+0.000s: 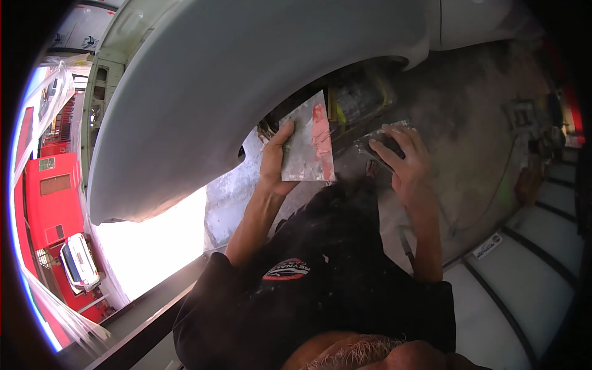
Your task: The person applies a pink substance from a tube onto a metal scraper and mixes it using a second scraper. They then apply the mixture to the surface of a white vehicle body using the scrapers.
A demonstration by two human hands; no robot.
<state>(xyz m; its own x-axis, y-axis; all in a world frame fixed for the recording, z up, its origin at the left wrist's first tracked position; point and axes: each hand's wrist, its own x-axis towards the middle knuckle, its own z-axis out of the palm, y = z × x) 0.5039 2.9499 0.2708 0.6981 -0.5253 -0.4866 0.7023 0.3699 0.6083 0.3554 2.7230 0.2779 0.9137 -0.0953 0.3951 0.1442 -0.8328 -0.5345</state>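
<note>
A car body workshop (primed grey fender (234, 92), dusty concrete floor (468, 123)).

The left hand (274, 161) grips a metal mixing board (302, 145) by its left edge, a streak of pink body filler (322, 139) running down the board's right side. The right hand (404, 161), just beside the board, closes its fingers (383, 150) on a dark, dusty spreader (385, 140). Above both curves a grey primed car fender (246, 74) over the wheel arch.

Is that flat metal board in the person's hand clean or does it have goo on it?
It has goo on it. The metal board in the left hand carries a pink smear of filler along its right side.
</note>
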